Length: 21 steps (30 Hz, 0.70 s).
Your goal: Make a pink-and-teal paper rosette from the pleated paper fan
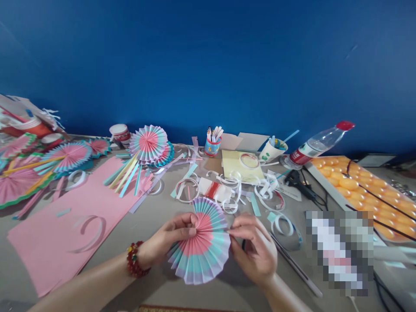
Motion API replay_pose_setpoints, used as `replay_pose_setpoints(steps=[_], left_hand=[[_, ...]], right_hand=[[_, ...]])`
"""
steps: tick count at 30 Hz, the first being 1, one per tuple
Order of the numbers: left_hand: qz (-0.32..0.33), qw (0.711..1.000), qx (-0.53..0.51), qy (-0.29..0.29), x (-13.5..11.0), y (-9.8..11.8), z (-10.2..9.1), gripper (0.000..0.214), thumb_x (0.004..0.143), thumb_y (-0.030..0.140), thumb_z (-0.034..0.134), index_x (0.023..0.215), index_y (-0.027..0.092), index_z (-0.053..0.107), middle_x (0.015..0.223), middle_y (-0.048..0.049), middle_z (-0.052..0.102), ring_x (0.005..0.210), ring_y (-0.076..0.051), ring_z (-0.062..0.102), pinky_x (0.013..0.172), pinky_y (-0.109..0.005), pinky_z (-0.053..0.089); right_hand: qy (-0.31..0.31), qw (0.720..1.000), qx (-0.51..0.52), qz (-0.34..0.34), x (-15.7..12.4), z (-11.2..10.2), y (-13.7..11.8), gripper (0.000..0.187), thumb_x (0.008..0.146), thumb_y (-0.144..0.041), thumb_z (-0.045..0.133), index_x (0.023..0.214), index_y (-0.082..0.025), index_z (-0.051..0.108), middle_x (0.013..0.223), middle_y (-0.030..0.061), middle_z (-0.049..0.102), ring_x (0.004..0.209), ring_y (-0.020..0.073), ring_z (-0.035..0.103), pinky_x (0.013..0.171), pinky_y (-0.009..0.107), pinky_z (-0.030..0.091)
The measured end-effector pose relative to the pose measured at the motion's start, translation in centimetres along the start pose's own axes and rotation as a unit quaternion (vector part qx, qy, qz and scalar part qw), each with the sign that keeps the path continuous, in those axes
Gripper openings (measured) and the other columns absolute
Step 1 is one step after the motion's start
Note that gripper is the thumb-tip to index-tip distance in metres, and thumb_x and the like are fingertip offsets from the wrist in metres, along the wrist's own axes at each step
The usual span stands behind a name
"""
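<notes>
Clamps the pleated paper fan (208,240) at its pink inner folds, with thumb and bent forefinger of the left hand (172,236) pressed together on the paper. Pinches the outer rim too, on the side opposite that hold, between the gathered fingertips of the right hand (258,249). Cannot tell the firmness of this second pinch, with so little of the paper edge in sight there.

Lies to the right of the left grip and to the left of the right one, touching both. Runs longest from an upper end, just short of the white card with a red band (212,190), down to a lower-left end below the left fingers. Crosses that long line at a steep angle with the span from hand to hand, hub to rim. Radiates in folds from the left fingertips: pink within, turquoise next, pale lilac at parts of the border. Breaks the round on the left, right at the entry of the left fingers.

Falls nearest the hub with the left hand, nearest the rim with the right. Borders, beyond the right hand, on the slim metallic tool (298,268), slanting away over the grey table (237,294).
</notes>
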<state>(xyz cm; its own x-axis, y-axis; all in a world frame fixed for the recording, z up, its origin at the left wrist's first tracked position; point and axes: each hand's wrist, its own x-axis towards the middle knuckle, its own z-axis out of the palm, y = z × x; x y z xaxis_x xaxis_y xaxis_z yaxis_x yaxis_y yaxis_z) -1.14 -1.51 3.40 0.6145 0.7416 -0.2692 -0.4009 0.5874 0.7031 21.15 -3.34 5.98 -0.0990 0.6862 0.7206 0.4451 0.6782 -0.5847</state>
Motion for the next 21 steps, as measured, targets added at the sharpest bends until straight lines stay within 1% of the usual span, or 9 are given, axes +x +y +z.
replay_pose_setpoints(steps=[6,12,21], left_hand=[[0.003,1.000,0.010,-0.007,0.05,0.00,-0.13,0.025,0.078,0.032,0.079,0.089,0.014,0.065,0.087,-0.0046,0.061,0.078,-0.014,0.059,0.074,-0.024,0.046],[0.006,1.000,0.019,-0.006,0.01,-0.07,-0.30,0.025,0.078,0.031,0.079,0.090,0.014,0.066,0.086,-0.0039,0.061,0.079,-0.013,0.058,0.075,-0.023,0.045],[0.003,1.000,0.014,-0.012,-0.04,-0.17,-0.36,0.025,0.079,0.030,0.078,0.092,0.013,0.066,0.088,-0.0046,0.062,0.079,-0.014,0.059,0.075,-0.024,0.044]], right_hand=[[-0.013,0.999,0.026,0.016,-0.15,-0.02,0.20,0.014,0.081,-0.010,0.061,0.087,-0.022,0.065,0.081,0.0040,0.066,0.071,0.0178,0.066,0.064,0.030,0.054],[-0.021,0.998,0.058,0.034,-0.36,0.05,0.45,0.016,0.080,-0.007,0.062,0.087,-0.022,0.062,0.083,0.0032,0.066,0.074,0.0170,0.066,0.066,0.029,0.053],[-0.024,0.997,0.065,0.042,-0.65,0.15,0.67,0.018,0.080,-0.005,0.062,0.086,-0.021,0.061,0.085,0.0029,0.066,0.076,0.0167,0.065,0.068,0.030,0.053]])
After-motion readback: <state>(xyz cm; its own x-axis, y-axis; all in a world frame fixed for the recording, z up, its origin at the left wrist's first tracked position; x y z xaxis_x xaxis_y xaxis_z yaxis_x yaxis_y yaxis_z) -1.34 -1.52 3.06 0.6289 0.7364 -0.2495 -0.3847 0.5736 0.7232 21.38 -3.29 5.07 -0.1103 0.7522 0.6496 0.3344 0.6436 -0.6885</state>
